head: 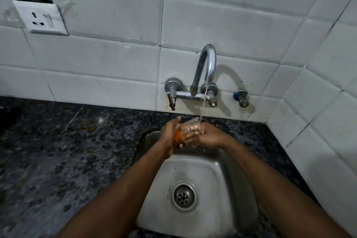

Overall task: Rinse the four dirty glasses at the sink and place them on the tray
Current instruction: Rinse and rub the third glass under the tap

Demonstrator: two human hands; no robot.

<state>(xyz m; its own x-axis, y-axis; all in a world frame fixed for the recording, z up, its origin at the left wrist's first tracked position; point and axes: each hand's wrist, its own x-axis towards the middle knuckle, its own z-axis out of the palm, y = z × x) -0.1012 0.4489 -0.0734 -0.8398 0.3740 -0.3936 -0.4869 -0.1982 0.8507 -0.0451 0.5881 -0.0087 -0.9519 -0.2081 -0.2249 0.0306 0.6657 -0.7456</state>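
A clear glass [190,128] with an orange stain at its bottom is tilted under the running stream from the chrome tap [206,67]. My left hand [170,135] holds the stained bottom end, and my right hand [209,135] grips the glass from the right. Both hands hover over the back of the steel sink [214,172]. Water runs onto the rim of the glass. No tray and no other glasses are in view.
A dark speckled stone counter [67,156] surrounds the sink, with orange spots left of the basin. The drain [184,197] lies at the middle of the basin. White tiled walls stand behind and to the right, with a socket [41,18] at the upper left.
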